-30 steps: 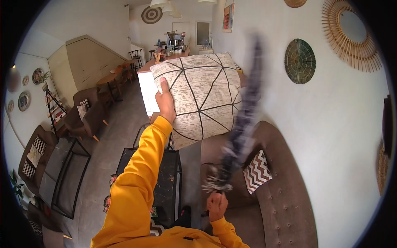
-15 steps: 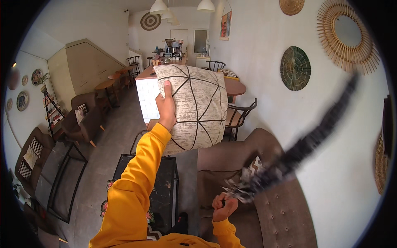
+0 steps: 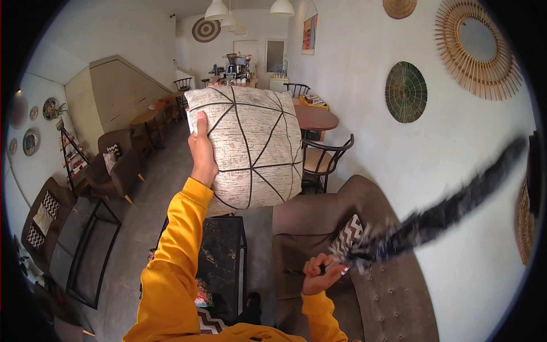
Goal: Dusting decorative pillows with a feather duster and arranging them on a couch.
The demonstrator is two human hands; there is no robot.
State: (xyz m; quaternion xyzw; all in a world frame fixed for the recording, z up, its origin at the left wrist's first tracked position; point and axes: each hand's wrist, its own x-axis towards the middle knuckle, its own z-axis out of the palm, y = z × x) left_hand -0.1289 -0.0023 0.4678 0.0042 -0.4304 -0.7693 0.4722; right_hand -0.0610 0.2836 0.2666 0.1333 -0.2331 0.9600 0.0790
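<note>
My left hand [image 3: 203, 150] grips the left edge of a cream throw pillow [image 3: 254, 149] patterned with black crossing lines. The thumb lies on the front face; the other fingers are hidden behind it. The pillow is held up in the air at arm's length. Lower right, my right hand [image 3: 322, 275] is closed round the handle of a dark grey feather duster [image 3: 441, 214]. Its fluffy head points up and to the right, away from the pillow, and is a little blurred. A zigzag-patterned cushion [image 3: 347, 235] lies on the brown sofa [image 3: 393, 285] just behind the duster's base.
A black marble-topped coffee table [image 3: 223, 268] stands below my left arm. Beyond the pillow are a round wooden table [image 3: 316, 118] and a black-framed chair [image 3: 325, 157]. A woven green disc [image 3: 405, 92] and a rattan-framed mirror [image 3: 478, 43] hang on the right wall.
The pillow and my left hand have shifted left. My right hand has moved slightly right and up, and the duster has swung down to a lower slant on the right.
</note>
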